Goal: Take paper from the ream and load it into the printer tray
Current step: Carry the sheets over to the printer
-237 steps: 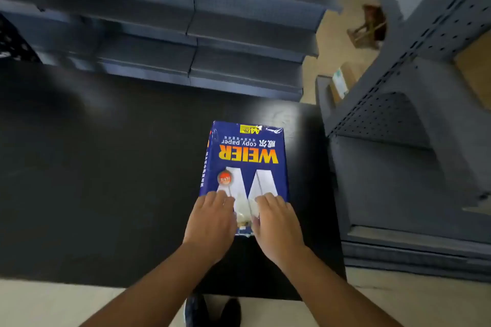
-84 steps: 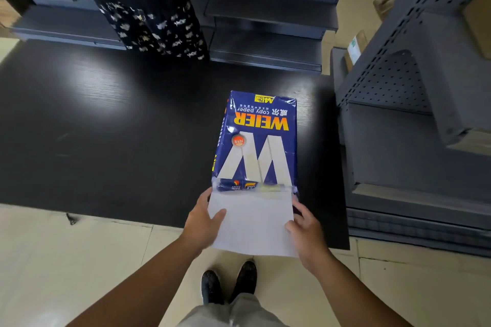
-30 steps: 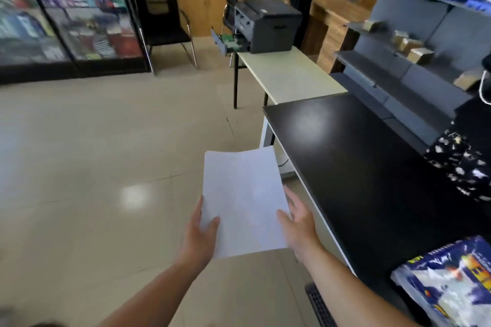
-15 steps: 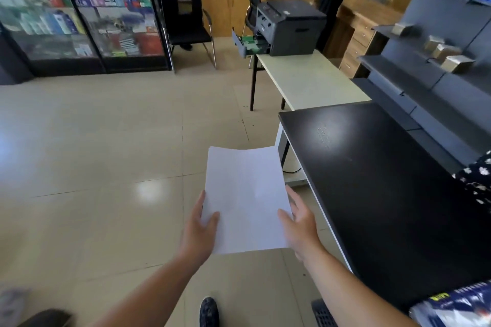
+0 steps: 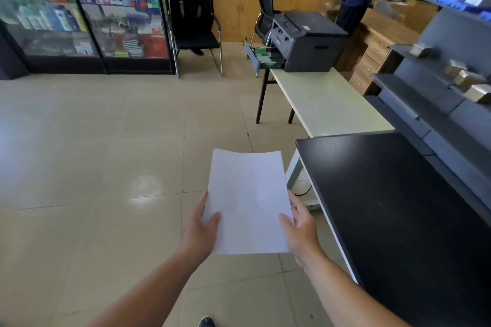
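We are pinching the paper stack [image 5: 248, 202] with both hands, left hand [image 5: 199, 228] and right hand [image 5: 301, 224], but its limp far edge may be sagging and catching on the open printer tray [image 5: 261, 57].

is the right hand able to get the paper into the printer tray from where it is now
Probably not yet. The right hand and left hand hold the paper well short of the open tray; bare floor lies between.

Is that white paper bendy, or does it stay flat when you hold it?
Probably bendy: the paper is thin, and its far edge curves a little. It seems light, since the left hand and right hand only pinch its sides. It would likely flop if held with one hand.
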### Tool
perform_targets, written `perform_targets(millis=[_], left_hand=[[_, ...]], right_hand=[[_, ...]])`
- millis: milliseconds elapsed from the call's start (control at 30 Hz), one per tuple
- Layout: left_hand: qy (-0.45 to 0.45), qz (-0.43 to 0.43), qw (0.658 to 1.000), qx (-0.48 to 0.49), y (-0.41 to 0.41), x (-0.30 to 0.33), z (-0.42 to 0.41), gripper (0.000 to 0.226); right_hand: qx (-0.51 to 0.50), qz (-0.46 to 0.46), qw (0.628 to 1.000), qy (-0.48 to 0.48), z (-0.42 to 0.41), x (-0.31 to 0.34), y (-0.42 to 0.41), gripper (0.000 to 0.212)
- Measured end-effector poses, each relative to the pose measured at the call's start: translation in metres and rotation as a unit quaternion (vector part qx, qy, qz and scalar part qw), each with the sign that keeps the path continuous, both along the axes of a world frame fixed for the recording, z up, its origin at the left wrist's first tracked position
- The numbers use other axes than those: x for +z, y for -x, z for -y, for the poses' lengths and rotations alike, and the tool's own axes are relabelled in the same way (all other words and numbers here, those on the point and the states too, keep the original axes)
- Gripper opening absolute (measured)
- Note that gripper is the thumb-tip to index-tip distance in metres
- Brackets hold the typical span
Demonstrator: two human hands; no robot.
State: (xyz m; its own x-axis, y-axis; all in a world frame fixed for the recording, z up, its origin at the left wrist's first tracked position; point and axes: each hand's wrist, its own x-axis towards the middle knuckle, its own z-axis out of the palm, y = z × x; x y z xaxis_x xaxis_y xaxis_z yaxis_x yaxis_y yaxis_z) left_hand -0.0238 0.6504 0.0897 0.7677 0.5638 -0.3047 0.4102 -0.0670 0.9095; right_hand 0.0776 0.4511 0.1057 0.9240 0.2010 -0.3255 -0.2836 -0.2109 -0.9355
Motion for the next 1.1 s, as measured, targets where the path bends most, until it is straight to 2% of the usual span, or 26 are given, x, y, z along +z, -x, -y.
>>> perform_targets(millis=[467, 1100], left_hand=[[-0.005, 0.031, 0.999, 0.019, -0.127, 0.002, -0.103, 0.058], [-0.011, 0.033, 0.996, 0.082, -0.384, 0.014, -0.193, 0.054]], right_hand=[[0.007, 0.025, 1.000, -0.013, -0.103, -0.004, -0.132, 0.060], [0.075, 0.041, 0.996, -0.023, -0.210, 0.007, -0.414, 0.057]])
